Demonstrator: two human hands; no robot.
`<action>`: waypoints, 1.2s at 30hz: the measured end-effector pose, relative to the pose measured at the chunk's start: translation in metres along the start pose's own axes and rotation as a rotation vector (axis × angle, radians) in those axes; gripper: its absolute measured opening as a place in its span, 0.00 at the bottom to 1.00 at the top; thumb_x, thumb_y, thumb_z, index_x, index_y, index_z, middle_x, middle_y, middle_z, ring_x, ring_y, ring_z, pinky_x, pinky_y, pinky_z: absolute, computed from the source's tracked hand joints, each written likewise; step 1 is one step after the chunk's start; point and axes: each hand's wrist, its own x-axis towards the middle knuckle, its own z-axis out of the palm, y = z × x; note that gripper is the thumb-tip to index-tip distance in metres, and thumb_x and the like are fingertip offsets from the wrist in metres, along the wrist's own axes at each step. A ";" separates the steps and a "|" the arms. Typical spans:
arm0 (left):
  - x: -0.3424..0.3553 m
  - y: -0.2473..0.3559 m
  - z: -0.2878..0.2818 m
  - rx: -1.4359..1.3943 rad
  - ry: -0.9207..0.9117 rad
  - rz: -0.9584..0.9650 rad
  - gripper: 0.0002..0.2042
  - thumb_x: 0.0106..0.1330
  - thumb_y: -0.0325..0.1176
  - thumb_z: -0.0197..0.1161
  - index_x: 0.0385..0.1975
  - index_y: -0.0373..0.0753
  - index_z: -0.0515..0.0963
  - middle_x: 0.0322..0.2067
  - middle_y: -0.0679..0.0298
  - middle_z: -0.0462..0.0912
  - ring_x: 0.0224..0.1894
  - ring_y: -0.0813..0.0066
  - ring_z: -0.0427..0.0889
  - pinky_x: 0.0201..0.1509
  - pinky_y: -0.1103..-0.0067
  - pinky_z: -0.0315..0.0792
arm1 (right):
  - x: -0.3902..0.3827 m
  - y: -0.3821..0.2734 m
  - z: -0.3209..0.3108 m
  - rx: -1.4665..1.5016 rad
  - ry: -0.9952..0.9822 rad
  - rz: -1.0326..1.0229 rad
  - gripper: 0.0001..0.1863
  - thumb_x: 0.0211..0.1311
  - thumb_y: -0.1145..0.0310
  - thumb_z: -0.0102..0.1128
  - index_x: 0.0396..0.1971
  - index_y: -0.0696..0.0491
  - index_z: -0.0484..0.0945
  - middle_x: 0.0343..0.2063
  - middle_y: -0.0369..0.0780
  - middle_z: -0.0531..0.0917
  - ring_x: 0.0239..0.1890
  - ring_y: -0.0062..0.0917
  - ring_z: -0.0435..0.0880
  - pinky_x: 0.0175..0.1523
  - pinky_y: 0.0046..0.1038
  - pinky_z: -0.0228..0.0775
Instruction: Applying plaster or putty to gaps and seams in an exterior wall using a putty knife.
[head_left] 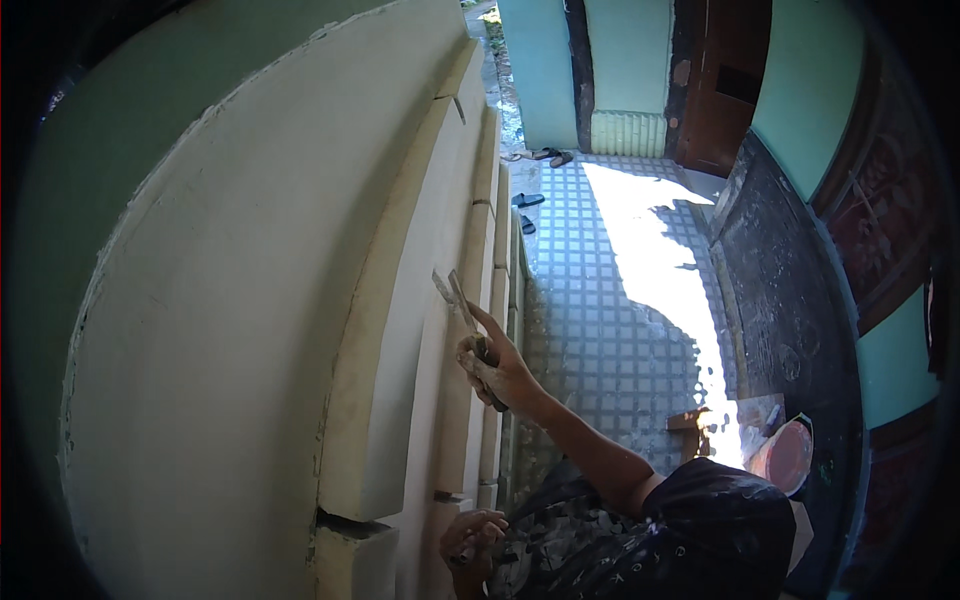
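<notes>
Two hands (497, 368): both in view, both smeared with pale plaster, coming up from the lower edge beside a dark patterned shirt (640, 540).
Right hand: raised against the wall, fingers clamped round the dark handle of a putty knife (462, 308), forefinger stretched along the blade's back.
Putty knife: narrow flat metal blade, tilted up and to the left, edge laid on a recessed cream band of the wall; a second thin blade seems to lie just beside it, cannot tell whether one tool or two.
Left hand (472, 538): low, near the bottom edge, fingers curled shut around something small and dark; too hidden to name.
Wall (220, 330): broad cream plastered face, left of both hands, smooth, with a rough ragged edge where it meets a pale green surface (90, 150).
Moulding (385, 330): stepped cream bands running upward along the wall, cut by short dark gaps, one gap just beside the left hand.
Floor (600, 300): small square grey tiles, a bright sunlit patch across the right part.
Bucket (785, 455): round, reddish inside, on the floor right of the shirt, well apart from the hands.
Sandals (545, 156): dark pairs lying on the tiles far up, near a turquoise wall and a brown door (725, 90).
</notes>
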 end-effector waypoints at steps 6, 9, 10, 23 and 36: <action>0.037 -0.001 0.013 0.208 0.185 0.075 0.17 0.63 0.23 0.63 0.50 0.37 0.70 0.33 0.56 0.80 0.29 0.67 0.80 0.32 0.74 0.76 | 0.058 -0.025 -0.013 0.074 0.000 -0.126 0.39 0.71 0.69 0.54 0.75 0.42 0.43 0.27 0.31 0.70 0.14 0.10 0.64 0.14 0.18 0.60; 0.048 -0.008 0.015 0.323 0.190 0.082 0.14 0.64 0.24 0.62 0.48 0.36 0.71 0.34 0.55 0.80 0.31 0.67 0.81 0.33 0.74 0.76 | 0.077 -0.034 -0.018 0.096 -0.007 -0.096 0.38 0.72 0.71 0.51 0.74 0.42 0.42 0.23 0.31 0.70 0.13 0.11 0.64 0.14 0.17 0.58; 0.052 -0.013 0.014 0.370 0.165 0.085 0.13 0.64 0.24 0.62 0.48 0.36 0.71 0.34 0.55 0.80 0.32 0.67 0.81 0.34 0.74 0.76 | 0.085 -0.036 -0.022 0.100 -0.009 -0.099 0.38 0.72 0.71 0.51 0.74 0.42 0.42 0.23 0.31 0.70 0.13 0.11 0.64 0.14 0.17 0.58; 0.124 -0.025 0.033 1.002 0.019 0.175 0.11 0.60 0.18 0.61 0.42 0.38 0.78 0.37 0.58 0.84 0.36 0.67 0.84 0.37 0.76 0.77 | 0.209 -0.065 -0.093 0.057 0.133 -0.094 0.36 0.70 0.71 0.53 0.73 0.42 0.48 0.17 0.30 0.67 0.12 0.12 0.64 0.13 0.17 0.57; 0.124 -0.035 0.039 0.927 0.265 0.039 0.16 0.52 0.13 0.55 0.38 0.37 0.79 0.30 0.58 0.84 0.29 0.70 0.84 0.32 0.79 0.75 | 0.238 -0.065 -0.082 0.180 -0.003 -0.108 0.37 0.70 0.73 0.49 0.74 0.48 0.43 0.09 0.30 0.67 0.06 0.13 0.60 0.10 0.19 0.58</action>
